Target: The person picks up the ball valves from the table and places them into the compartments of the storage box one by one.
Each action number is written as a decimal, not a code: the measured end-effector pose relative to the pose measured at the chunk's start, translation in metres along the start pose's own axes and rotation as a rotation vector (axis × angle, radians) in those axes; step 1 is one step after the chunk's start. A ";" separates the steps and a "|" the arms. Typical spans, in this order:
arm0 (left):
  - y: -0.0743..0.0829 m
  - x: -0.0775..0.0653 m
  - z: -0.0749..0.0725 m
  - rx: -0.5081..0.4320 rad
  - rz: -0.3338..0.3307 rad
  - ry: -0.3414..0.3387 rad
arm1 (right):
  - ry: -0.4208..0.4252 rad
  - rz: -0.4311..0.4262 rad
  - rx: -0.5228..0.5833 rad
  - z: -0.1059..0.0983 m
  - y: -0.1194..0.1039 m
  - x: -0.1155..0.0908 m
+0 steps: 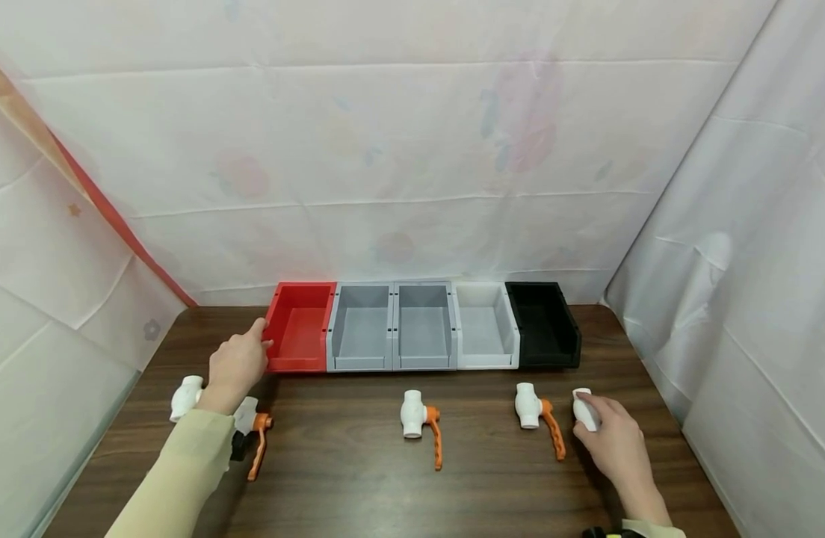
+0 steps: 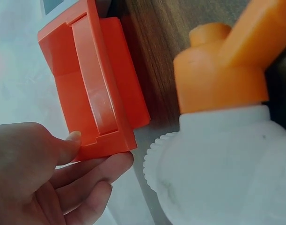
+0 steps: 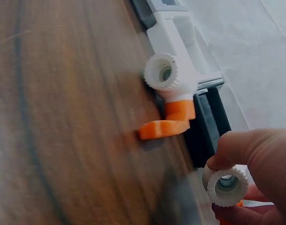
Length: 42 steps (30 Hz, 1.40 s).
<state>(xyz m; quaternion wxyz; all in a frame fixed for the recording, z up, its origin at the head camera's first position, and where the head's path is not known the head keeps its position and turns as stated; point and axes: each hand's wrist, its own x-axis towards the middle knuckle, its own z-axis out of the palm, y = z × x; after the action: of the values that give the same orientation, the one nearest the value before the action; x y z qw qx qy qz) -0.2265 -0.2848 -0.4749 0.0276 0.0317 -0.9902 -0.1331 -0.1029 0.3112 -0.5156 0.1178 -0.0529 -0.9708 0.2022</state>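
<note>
Head view: the right hand [image 1: 617,441] is pinching a white valve [image 1: 585,412] between thumb and fingers, the valve's body running roughly away from the person, its far end leaning slightly left; whether it is touching the table [image 1: 345,493] is not clear. From this grip the black bin [image 1: 547,329] is lying just ahead and a little to the left, so the right hand is being the nearer of the two to it. Just left of the same grip, another valve [image 1: 528,407] is resting, its orange handle [image 1: 554,432] reaching back toward the person. In the right wrist view the held valve's ribbed round end is facing the camera, a bit of orange showing below the fingers. The left hand [image 1: 236,366], well apart, is gripping the left side of the red bin [image 1: 298,365] between thumb and fingers, while a third valve [image 1: 246,415] is lying nearer the person than that grip, beside the forearm.
</note>
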 end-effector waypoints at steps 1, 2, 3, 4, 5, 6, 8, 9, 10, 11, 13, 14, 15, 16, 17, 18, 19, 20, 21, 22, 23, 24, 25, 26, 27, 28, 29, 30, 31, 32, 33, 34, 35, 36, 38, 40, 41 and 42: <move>0.000 -0.001 0.000 0.001 0.001 0.002 | 0.014 -0.014 -0.004 -0.001 0.000 0.001; -0.001 -0.001 0.000 0.003 0.000 0.005 | 0.024 -0.029 -0.006 -0.002 0.000 0.002; -0.002 -0.002 0.000 0.004 -0.002 0.007 | 0.031 -0.040 -0.007 -0.003 -0.001 0.003; -0.002 -0.002 0.000 0.004 -0.003 0.009 | 0.035 -0.050 -0.007 -0.004 -0.002 0.005; -0.002 -0.003 0.000 0.003 -0.005 0.010 | 0.040 -0.058 -0.005 -0.005 -0.002 0.006; -0.002 -0.004 0.000 0.005 -0.004 0.011 | 0.043 -0.064 -0.003 -0.006 -0.003 0.007; -0.002 -0.004 0.000 0.005 -0.002 0.013 | 0.052 -0.069 0.003 -0.008 -0.005 0.010; -0.002 -0.004 0.000 0.004 -0.002 0.012 | 0.057 -0.069 0.008 -0.009 -0.006 0.011; -0.002 -0.004 0.000 0.004 -0.002 0.010 | 0.063 -0.071 0.013 -0.010 -0.007 0.012; -0.001 -0.004 0.000 0.004 -0.003 0.010 | 0.071 -0.074 0.015 -0.011 -0.007 0.014; 0.000 -0.005 -0.001 0.005 -0.007 0.007 | 0.082 -0.085 0.023 -0.012 -0.009 0.017; 0.000 -0.005 -0.001 0.005 -0.007 0.008 | 0.087 -0.091 0.029 -0.013 -0.010 0.018; 0.000 -0.005 -0.001 0.006 -0.006 0.008 | 0.091 -0.098 0.035 -0.014 -0.012 0.020; 0.001 -0.004 -0.001 0.006 -0.004 0.010 | 0.094 -0.103 0.041 -0.015 -0.013 0.021; 0.001 -0.004 0.000 0.008 -0.002 0.014 | 0.095 -0.107 0.044 -0.015 -0.014 0.023; 0.001 -0.004 0.000 0.009 -0.001 0.016 | 0.096 -0.111 0.047 -0.016 -0.015 0.025; 0.001 -0.003 0.000 0.009 0.000 0.018 | 0.096 -0.114 0.049 -0.017 -0.016 0.027; 0.001 -0.003 0.000 0.009 0.001 0.019 | 0.094 -0.117 0.051 -0.018 -0.017 0.028; 0.001 -0.003 0.001 0.007 0.000 0.016 | 0.092 -0.121 0.051 -0.018 -0.018 0.030; 0.001 -0.003 0.001 0.006 -0.001 0.014 | 0.089 -0.126 0.050 -0.019 -0.019 0.032; 0.001 -0.003 0.001 0.005 -0.002 0.012 | 0.086 -0.132 0.049 -0.020 -0.020 0.033; 0.001 -0.003 0.001 0.004 -0.002 0.013 | 0.085 -0.140 0.049 -0.021 -0.022 0.035; 0.001 -0.003 0.001 0.003 -0.002 0.013 | 0.082 -0.148 0.050 -0.021 -0.023 0.037; 0.001 -0.003 0.001 0.003 -0.001 0.014 | 0.080 -0.157 0.050 -0.022 -0.025 0.039; 0.001 -0.002 0.001 0.003 0.001 0.017 | 0.079 -0.166 0.050 -0.023 -0.026 0.041; 0.001 -0.002 0.001 0.003 0.001 0.017 | 0.077 -0.175 0.050 -0.024 -0.028 0.043; 0.002 -0.002 0.001 0.004 0.000 0.017 | 0.077 -0.182 0.051 -0.025 -0.029 0.045; 0.002 -0.002 0.001 0.004 -0.002 0.017 | 0.077 -0.192 0.051 -0.025 -0.030 0.047; 0.002 -0.002 0.001 0.005 -0.003 0.016 | 0.076 -0.200 0.052 -0.026 -0.032 0.048; 0.002 -0.002 0.001 0.006 -0.004 0.015 | 0.079 -0.207 0.053 -0.027 -0.033 0.050; 0.002 -0.002 0.001 0.004 -0.004 0.014 | 0.083 -0.213 0.055 -0.027 -0.034 0.052; 0.002 -0.002 0.001 0.004 -0.003 0.013 | 0.087 -0.218 0.057 -0.028 -0.035 0.054; 0.002 -0.002 0.001 0.005 -0.001 0.013 | 0.091 -0.223 0.061 -0.028 -0.036 0.056; 0.002 -0.002 0.001 0.005 -0.001 0.014 | 0.093 -0.228 0.064 -0.029 -0.036 0.058; 0.002 -0.001 0.001 0.005 -0.001 0.014 | 0.094 -0.237 0.079 -0.029 -0.038 0.063; 0.002 -0.001 0.001 0.003 -0.004 0.009 | 0.093 -0.245 0.098 -0.028 -0.038 0.069; 0.002 -0.001 0.001 0.002 -0.005 0.010 | 0.092 -0.249 0.109 -0.028 -0.038 0.071; 0.002 -0.001 0.001 -0.001 -0.006 0.009 | 0.092 -0.249 0.119 -0.028 -0.037 0.074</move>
<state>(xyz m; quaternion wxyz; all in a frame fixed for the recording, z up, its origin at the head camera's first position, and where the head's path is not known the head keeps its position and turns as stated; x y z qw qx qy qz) -0.2256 -0.2824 -0.4757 0.0317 0.0351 -0.9899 -0.1338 -0.1694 0.2990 -0.4598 0.1892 0.0660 -0.9497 0.2405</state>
